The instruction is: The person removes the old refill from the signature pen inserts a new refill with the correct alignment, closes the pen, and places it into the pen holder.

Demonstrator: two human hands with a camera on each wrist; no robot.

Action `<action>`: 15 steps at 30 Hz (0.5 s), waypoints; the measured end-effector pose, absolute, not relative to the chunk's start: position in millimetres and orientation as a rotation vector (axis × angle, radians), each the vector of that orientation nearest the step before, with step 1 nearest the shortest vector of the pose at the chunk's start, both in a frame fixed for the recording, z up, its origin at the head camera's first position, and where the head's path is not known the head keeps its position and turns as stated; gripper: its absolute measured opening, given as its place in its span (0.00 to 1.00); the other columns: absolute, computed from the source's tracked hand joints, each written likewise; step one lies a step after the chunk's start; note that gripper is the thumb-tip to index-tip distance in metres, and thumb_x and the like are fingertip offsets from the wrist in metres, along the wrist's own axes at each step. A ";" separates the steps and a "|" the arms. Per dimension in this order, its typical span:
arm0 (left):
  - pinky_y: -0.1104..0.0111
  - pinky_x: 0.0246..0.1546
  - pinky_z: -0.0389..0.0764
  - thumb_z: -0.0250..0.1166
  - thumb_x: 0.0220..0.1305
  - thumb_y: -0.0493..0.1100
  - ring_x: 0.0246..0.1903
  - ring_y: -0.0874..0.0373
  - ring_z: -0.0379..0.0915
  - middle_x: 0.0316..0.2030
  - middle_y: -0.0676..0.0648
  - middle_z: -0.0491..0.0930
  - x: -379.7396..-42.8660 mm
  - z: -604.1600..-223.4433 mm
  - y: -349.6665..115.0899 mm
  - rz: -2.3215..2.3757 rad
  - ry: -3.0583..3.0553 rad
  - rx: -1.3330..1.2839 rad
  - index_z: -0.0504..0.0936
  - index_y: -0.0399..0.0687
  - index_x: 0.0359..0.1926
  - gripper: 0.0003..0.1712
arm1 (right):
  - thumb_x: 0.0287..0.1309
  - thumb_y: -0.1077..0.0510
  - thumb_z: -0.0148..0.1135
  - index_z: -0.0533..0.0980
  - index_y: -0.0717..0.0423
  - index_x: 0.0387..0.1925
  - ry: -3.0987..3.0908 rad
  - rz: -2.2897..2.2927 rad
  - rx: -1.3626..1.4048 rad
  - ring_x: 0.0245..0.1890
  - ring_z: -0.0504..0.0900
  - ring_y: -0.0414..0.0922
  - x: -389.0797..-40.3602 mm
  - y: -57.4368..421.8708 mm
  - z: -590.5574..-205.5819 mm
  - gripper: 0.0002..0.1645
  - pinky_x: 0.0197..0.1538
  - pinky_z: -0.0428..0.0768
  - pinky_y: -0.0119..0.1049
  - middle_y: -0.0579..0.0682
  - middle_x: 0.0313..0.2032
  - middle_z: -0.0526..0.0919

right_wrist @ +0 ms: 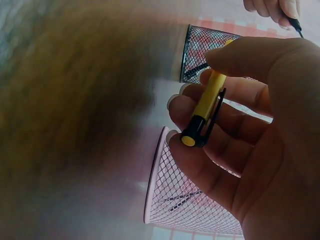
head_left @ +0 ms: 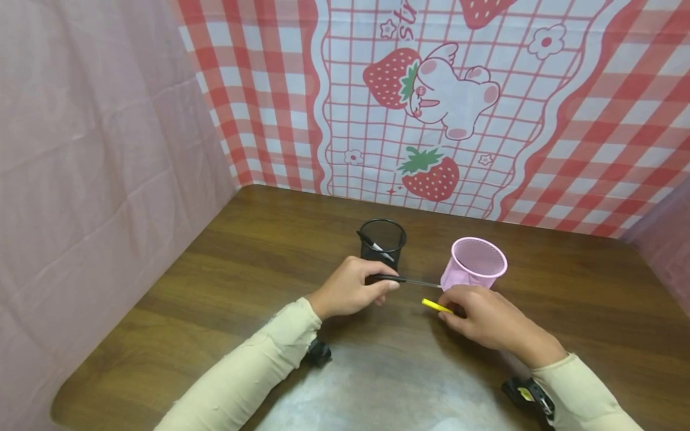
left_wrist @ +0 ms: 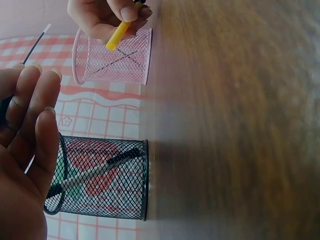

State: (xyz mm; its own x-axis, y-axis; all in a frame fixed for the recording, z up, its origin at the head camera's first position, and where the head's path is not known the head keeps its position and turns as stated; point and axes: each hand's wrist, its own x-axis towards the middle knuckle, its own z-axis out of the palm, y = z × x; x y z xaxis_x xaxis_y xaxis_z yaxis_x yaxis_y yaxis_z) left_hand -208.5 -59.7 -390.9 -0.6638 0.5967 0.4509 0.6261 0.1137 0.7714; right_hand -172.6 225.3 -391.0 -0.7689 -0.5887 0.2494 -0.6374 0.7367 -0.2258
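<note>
My left hand (head_left: 350, 290) pinches the black handle of a thin rod (head_left: 423, 283) between thumb and fingers; its pale tip points right. In my right hand (head_left: 482, 317) a yellow tube (head_left: 433, 304) with a black clip is held between thumb and fingers, as the right wrist view shows. Just behind the left hand stands a black mesh cup (left_wrist: 107, 210) with a black-and-white pen (left_wrist: 87, 175) leaning inside. A pink mesh cup (head_left: 458, 272) is behind the right hand, partly hidden by it. Two thin dark crossed lines show through its mesh.
Both cups stand on a brown wood-grain table (head_left: 183, 281). A red-and-white strawberry cloth (head_left: 345, 108) hangs along the back edge, and a pale pink curtain (head_left: 108, 149) closes off the left side. Dark wrist devices (head_left: 319, 353) sit under both forearms.
</note>
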 end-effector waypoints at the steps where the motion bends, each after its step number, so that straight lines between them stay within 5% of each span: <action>1: 0.69 0.23 0.84 0.68 0.67 0.38 0.20 0.65 0.80 0.24 0.41 0.84 -208.5 -390.9 -59.6 -1.635 -2.320 -1.280 0.85 0.32 0.44 0.11 | 0.51 0.56 0.75 0.80 0.38 0.31 -2.779 0.450 0.985 0.26 0.71 0.31 -172.7 225.7 -391.0 0.11 0.29 0.74 0.35 0.26 0.25 0.71; 15: 0.69 0.25 0.85 0.67 0.68 0.40 0.21 0.66 0.81 0.25 0.40 0.84 -207.1 -389.2 -60.0 -1.651 -2.362 -1.274 0.86 0.34 0.44 0.11 | 0.52 0.56 0.74 0.78 0.36 0.30 -2.855 0.469 0.999 0.24 0.69 0.30 -172.1 226.6 -390.2 0.12 0.27 0.69 0.31 0.27 0.23 0.69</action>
State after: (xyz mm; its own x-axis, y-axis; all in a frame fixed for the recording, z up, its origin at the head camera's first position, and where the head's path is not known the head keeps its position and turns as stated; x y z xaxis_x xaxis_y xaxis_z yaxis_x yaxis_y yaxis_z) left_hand -207.1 -60.0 -389.2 -0.6732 0.6109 0.4167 0.6011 0.1239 0.7895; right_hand -172.1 226.6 -390.2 -0.7839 -0.5957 0.1753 -0.6204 0.7403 -0.2588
